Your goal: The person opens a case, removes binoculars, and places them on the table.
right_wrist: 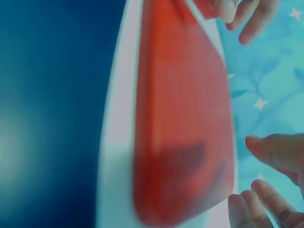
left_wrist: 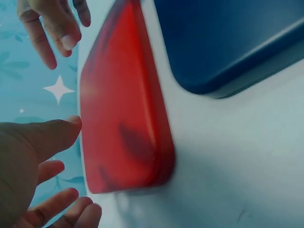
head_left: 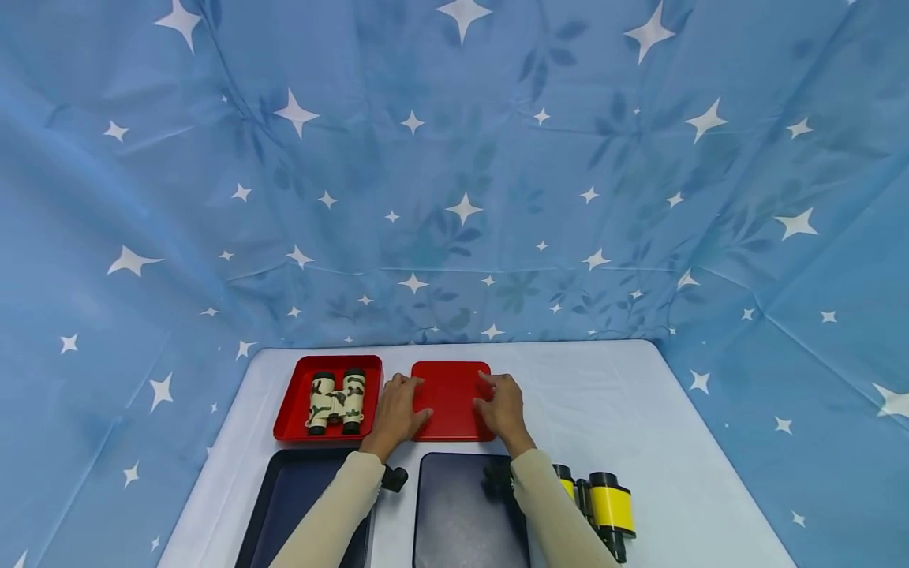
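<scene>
A red tray [head_left: 450,401] lies bottom-up near the back of the white table, its flat base and rounded sides showing in both wrist views. My left hand [head_left: 398,410] hovers at its left edge, thumb spread from the other fingers. On the opposite side, my right hand [head_left: 503,410] has its fingertips right at the right edge, thumb over the red surface. Shadows of fingers fall on the tray in the left wrist view, and neither hand grips it. Left of it, an upright red tray [head_left: 282,426] holds camouflage-patterned binoculars [head_left: 353,401].
An upright dark tray [head_left: 266,505] sits at the front left, partly under my left forearm. A bottom-up dark tray [head_left: 465,513] lies in front of the red one. Yellow-and-black binoculars [head_left: 612,505] stand to the right, partly hidden by my right sleeve. A blue starry curtain [head_left: 454,173] surrounds the table.
</scene>
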### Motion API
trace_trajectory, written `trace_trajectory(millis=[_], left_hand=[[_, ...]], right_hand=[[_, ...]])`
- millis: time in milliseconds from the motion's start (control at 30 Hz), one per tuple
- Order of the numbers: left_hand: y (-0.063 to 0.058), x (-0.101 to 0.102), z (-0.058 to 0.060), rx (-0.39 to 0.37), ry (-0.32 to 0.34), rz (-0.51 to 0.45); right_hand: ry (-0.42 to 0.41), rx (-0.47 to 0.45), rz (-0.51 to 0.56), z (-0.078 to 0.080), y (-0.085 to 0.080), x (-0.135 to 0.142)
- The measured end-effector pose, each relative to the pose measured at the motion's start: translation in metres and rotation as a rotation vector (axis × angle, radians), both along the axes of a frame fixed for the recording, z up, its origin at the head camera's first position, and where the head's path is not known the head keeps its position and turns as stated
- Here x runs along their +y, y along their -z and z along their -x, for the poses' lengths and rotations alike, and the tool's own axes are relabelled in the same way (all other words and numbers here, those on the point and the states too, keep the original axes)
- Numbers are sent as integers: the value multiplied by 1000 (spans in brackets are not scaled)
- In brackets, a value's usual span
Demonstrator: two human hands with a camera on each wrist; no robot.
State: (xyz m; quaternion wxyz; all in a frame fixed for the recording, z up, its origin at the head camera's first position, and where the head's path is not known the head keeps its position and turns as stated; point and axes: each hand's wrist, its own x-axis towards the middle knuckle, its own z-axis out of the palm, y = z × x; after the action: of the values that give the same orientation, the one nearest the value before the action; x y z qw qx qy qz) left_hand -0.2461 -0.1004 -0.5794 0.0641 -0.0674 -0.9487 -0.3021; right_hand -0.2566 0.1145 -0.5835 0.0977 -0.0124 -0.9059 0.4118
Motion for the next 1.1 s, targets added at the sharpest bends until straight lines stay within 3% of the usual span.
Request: trace_trajectory(millis=[200, 433, 767, 1100], left_hand=[[-17, -13, 2, 22, 44, -8], [-25, -35, 3, 28, 30, 26], [-36, -73, 1, 58, 24, 54], [-40, -110, -4, 14, -24, 49]], right_hand=[[-73, 17, 44, 8, -22, -22], [-181, 12, 29, 13, -45, -49], [-315, -19, 33, 14, -55, -78], [-441, -30, 14, 11, -61, -106]])
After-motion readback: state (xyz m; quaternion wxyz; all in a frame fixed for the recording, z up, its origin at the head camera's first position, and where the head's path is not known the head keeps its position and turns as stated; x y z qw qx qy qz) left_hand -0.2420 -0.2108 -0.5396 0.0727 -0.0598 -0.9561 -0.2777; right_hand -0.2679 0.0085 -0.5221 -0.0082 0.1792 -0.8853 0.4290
